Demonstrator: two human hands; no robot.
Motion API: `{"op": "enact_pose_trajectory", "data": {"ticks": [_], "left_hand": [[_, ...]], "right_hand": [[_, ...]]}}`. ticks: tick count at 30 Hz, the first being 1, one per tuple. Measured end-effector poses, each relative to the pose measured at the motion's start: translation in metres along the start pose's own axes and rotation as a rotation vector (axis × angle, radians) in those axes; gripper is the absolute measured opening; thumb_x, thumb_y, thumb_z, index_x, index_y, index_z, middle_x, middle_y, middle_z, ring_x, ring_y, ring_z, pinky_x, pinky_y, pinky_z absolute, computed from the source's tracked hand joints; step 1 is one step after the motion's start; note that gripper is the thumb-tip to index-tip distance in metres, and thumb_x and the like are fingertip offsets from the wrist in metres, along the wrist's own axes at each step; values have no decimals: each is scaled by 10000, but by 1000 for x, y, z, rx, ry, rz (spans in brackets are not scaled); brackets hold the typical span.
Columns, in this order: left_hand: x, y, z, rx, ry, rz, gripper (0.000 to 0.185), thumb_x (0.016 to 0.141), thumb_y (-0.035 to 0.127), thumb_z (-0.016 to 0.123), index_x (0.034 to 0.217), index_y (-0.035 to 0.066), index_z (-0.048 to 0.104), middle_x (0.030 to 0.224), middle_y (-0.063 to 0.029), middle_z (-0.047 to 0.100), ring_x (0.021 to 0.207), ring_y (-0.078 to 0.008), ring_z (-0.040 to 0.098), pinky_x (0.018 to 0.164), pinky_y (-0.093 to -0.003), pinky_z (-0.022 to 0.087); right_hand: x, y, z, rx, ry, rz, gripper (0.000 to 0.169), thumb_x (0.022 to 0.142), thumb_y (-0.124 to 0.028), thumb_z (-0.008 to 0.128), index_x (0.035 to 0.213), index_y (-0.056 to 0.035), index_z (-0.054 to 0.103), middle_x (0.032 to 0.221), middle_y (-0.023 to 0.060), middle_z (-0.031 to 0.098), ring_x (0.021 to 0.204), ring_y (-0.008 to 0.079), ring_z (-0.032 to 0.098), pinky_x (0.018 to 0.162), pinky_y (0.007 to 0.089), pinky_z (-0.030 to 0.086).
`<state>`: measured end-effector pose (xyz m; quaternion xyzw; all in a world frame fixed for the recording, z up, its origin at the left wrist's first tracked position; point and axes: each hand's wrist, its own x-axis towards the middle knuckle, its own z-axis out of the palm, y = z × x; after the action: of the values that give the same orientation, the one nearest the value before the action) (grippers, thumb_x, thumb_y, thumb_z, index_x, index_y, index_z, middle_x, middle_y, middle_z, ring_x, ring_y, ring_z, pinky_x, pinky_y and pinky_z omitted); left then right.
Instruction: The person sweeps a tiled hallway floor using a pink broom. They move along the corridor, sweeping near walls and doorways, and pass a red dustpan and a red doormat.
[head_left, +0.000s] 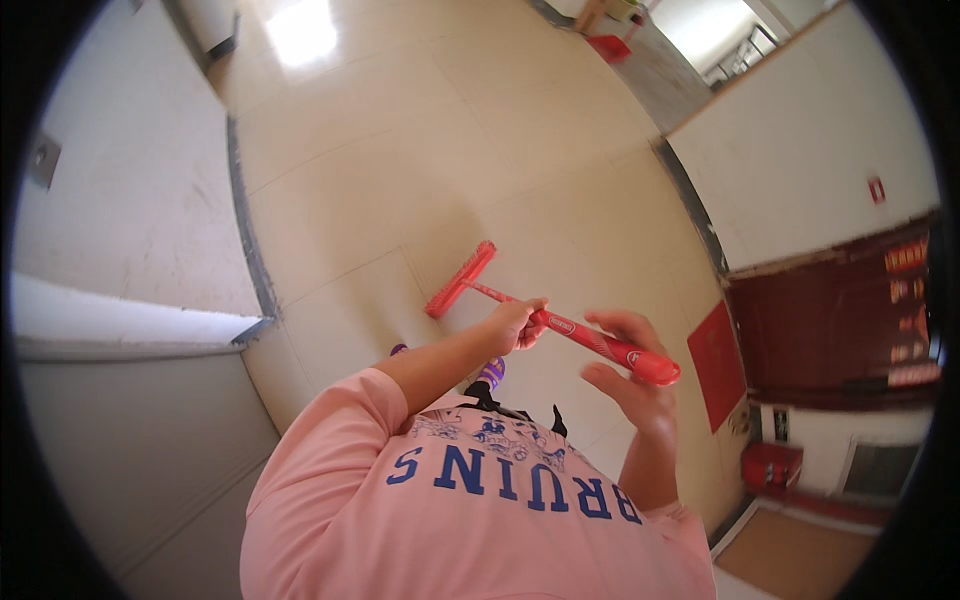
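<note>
A red push broom with a long red handle (594, 339) slants across the view in front of me. Its bristled head (460, 280) is on or just above the pale tiled floor (360, 187). My left hand (516, 327) is closed around the handle's middle. Near the handle's top end my right hand (634, 375) is slightly blurred, its fingers and thumb spread apart on either side of the handle, not closed on it. Whether the palm touches the handle cannot be told. A purple sandal (492, 370) shows below my left forearm.
White walls with dark baseboards flank the floor. A red mat (718, 367) lies by a dark red door (832, 322) at right. A red dustpan (609, 49) is at the top right. A red box (771, 466) stands at lower right, a grey panel (150, 435) at lower left.
</note>
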<state>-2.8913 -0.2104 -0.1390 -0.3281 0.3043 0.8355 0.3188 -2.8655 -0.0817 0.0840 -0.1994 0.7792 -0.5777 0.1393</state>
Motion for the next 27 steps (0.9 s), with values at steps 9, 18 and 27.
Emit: {"op": "enact_pose_trajectory", "data": {"ticks": [9,18,27], "left_hand": [[-54,31,69,747,-277,236,360,895,310,541,1144,50,535,972,-36,582,842,-103,532,723,-260,433],[-95,23,135,900,-464,918,583,824,189,655,1307,7,386,1153,-120,556,1059,-173,534,895,-306,411],[-59,-10,129,860,-223,570,106,903,110,513,914,19,566,971,-102,633,941,-137,555,871,-298,426]], "right_hand": [[-2,78,-55,-132,111,66,145,844,-152,627,860,-32,547,727,43,586,672,128,555,640,272,457],[-1,129,-76,-439,200,53,165,774,-209,642,838,-77,567,695,112,603,668,297,597,603,394,456],[-66,270,-57,-268,160,199,250,736,-216,653,927,-78,570,827,93,603,794,285,595,739,406,451]]}}
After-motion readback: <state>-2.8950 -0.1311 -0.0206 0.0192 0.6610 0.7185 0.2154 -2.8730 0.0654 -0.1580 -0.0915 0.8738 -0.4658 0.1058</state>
